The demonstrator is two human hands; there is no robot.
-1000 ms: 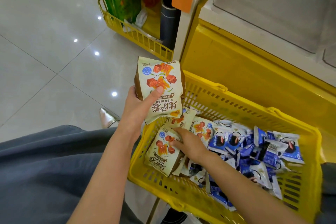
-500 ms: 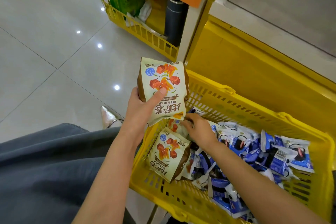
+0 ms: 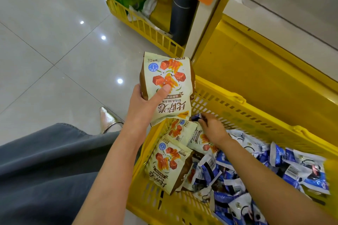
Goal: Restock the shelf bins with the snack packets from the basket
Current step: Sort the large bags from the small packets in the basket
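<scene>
My left hand (image 3: 144, 107) grips a cream and brown snack packet (image 3: 170, 82) upright, just above the left end of the yellow basket (image 3: 237, 97). Deeper in the basket's far left corner, my right hand (image 3: 214, 129) rests over a cream packet, its curled fingertips pinching a small blue packet (image 3: 196, 116). Two more cream packets (image 3: 170, 162) lie at the basket's left end. Several blue and white packets (image 3: 237, 179) fill its middle and right. My right forearm hides some of them.
The yellow shelf base (image 3: 256, 71) rises right behind the basket, with a pale shelf bin (image 3: 292, 2) above it. A yellow wire rack (image 3: 146, 27) with green bags and a dark cylinder (image 3: 181, 11) stands far left. My grey-trousered knee (image 3: 45, 160) is beside the basket.
My right hand moved from the near cream packet up to the basket's far left corner and onto a blue packet. My left hand kept holding its packet, almost still.
</scene>
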